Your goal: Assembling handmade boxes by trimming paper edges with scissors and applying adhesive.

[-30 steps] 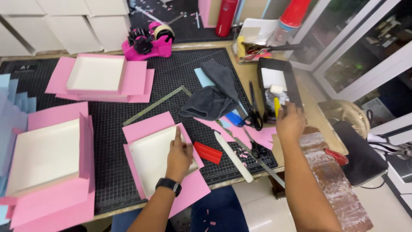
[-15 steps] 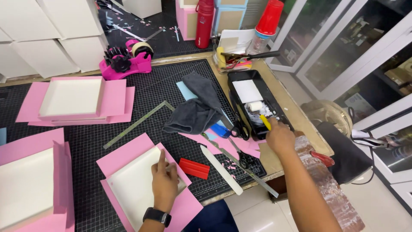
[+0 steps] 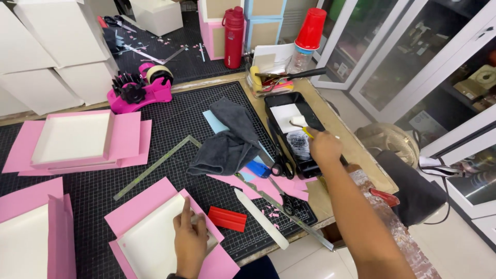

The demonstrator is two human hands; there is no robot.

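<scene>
Step in hand: glue appears to be taken up on a small roller (image 3: 298, 122) from the black tray (image 3: 310, 165); the roller is best run back and forth over the ribbed part of the tray so that the coat is thin and even, judged from the smeared patch just beneath it.
Right hand (image 3: 324, 147): closed around the yellow handle (image 3: 308, 133) of the roller; the fingers are wrapped tight, no gap being seen.
Roller: just ahead of the right hand, its white head resting in the tray, touching the white pool there.
Left hand (image 3: 190, 243): laid flat and spread, forefinger pointing forward, pressed on the white box (image 3: 150, 243) that sits on pink paper (image 3: 139, 206); nothing is gripped.
Red scraper (image 3: 227, 218): just to the right of the left hand, apart from it.
Scissors (image 3: 280, 165): beside the tray, left of the right hand.
Grey cloth (image 3: 227, 142): well forward of the left hand.
Care: the box should be kept pinned so the paper is not shifted; drips between tray and box are a likely fault.
</scene>
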